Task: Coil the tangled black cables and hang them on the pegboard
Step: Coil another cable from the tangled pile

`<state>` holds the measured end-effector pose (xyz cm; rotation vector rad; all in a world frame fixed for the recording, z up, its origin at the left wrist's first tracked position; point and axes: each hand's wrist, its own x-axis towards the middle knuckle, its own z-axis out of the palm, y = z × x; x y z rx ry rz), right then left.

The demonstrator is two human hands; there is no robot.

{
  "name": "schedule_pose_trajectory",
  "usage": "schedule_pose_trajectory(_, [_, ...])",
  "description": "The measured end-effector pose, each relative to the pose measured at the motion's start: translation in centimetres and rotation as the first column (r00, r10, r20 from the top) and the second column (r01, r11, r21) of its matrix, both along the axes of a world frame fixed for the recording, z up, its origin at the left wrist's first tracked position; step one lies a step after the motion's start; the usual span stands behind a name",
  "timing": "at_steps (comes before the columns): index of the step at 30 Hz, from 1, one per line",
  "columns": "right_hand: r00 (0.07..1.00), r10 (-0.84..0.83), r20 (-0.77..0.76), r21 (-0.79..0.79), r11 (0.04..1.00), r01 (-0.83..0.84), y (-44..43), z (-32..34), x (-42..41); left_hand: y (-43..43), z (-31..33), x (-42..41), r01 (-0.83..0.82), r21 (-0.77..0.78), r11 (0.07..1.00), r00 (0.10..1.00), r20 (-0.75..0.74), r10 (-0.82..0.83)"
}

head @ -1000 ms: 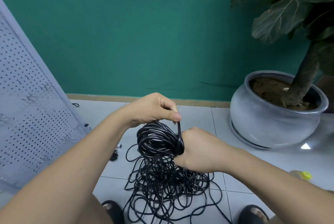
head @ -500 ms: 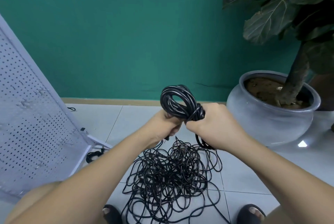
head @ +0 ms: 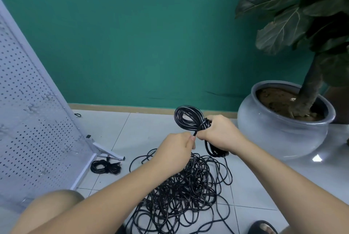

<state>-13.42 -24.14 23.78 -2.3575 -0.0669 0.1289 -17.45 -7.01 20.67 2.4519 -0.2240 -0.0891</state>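
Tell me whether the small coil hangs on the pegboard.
No, the small coil lies on the floor beside the pegboard.

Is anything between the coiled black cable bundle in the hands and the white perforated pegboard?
Nothing visible blocks the way. The right hand grips the coiled black cable bundle, the left hand pinches it; the white perforated pegboard stands to the left. A small black coil lies on the floor by its foot, below the path.

Right hand (head: 220,135) grips coiled cable (head: 188,120) at waist; left hand (head: 175,148) apparently pinches its end; tangle (head: 179,196) beneath.
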Motion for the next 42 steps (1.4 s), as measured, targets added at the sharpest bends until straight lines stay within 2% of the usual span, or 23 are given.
schedule_pose_trajectory(2, [0.999, -0.006, 0.048, -0.079, 0.997, 0.010, 0.3, -0.6, -0.1, 0.7, 0.3, -0.1, 0.010, 0.056, 0.998, 1.000, 0.027, -0.012])
schedule_pose_trajectory(4, [0.998, 0.014, 0.056, -0.129, 0.992, -0.006, 0.6, -1.4, -0.4, 1.2, 0.7, -0.5, 0.011, 0.039, 0.999, 0.998, 0.059, -0.013])
schedule_pose_trajectory(6, [0.998, 0.038, 0.053, -0.162, 0.986, -0.029, 1.1, -2.1, -0.6, 1.2, 1.6, -1.0, 0.012, -0.114, 0.993, 0.999, 0.050, -0.006])
schedule_pose_trajectory(9, [0.997, 0.039, 0.065, -0.140, 0.990, -0.030, 1.3, -2.1, -0.8, 1.1, 2.6, -1.1, -0.002, -0.405, 0.914, 1.000, 0.019, 0.010])
schedule_pose_trajectory(13, [0.996, 0.016, 0.092, 0.061, 0.998, -0.021, 0.8, -1.1, -0.8, 2.1, 3.3, -0.4, 0.149, -0.610, 0.778, 0.986, 0.031, -0.164])
schedule_pose_trajectory(14, [0.996, 0.015, 0.088, 0.115, 0.993, -0.025, 0.7, -0.9, -0.8, 2.4, 3.3, -0.2, 0.200, -0.606, 0.770, 0.976, 0.058, -0.207])
schedule_pose_trajectory(16, [0.997, 0.010, 0.073, 0.187, 0.982, -0.024, 0.6, -0.7, -0.8, 2.6, 3.5, 0.0, 0.274, -0.493, 0.826, 0.961, 0.170, -0.218])
schedule_pose_trajectory(18, [0.999, -0.007, 0.046, 0.220, 0.976, -0.003, 0.6, -0.7, -0.9, 2.6, 3.3, 0.1, 0.269, -0.426, 0.864, 0.951, 0.260, -0.168])
schedule_pose_trajectory(20, [0.999, -0.021, 0.039, 0.245, 0.969, 0.010, 0.6, -0.7, -1.0, 2.4, 3.4, 0.0, 0.242, -0.430, 0.870, 0.948, 0.296, -0.118])
schedule_pose_trajectory(23, [0.998, -0.046, 0.034, 0.300, 0.953, 0.034, 0.5, -0.6, -1.3, 2.1, 3.7, 0.1, 0.211, -0.351, 0.912, 0.927, 0.368, -0.073])
schedule_pose_trajectory(26, [0.994, -0.097, 0.057, 0.319, 0.945, 0.074, 0.4, -0.6, -1.4, 2.2, 4.3, 0.4, 0.176, -0.357, 0.917, 0.951, 0.304, -0.065])
schedule_pose_trajectory(29, [0.985, -0.142, 0.097, 0.352, 0.930, 0.100, 0.3, -0.3, -1.6, 2.2, 5.0, 0.2, 0.134, -0.298, 0.945, 0.965, 0.255, -0.057])
schedule_pose_trajectory(34, [0.974, -0.161, 0.159, 0.379, 0.921, 0.090, 0.7, -0.3, -2.1, 2.2, 5.6, 0.8, 0.000, -0.296, 0.955, 0.980, 0.192, 0.060])
schedule_pose_trajectory(37, [0.966, -0.138, 0.219, 0.340, 0.939, 0.057, 0.9, -0.2, -2.4, 2.2, 5.7, 1.0, -0.061, -0.339, 0.939, 0.980, 0.160, 0.121])
schedule_pose_trajectory(42, [0.944, -0.083, 0.320, 0.185, 0.982, 0.024, 1.5, -0.6, -2.7, 2.1, 6.0, 1.3, -0.139, -0.349, 0.927, 0.967, 0.152, 0.202])
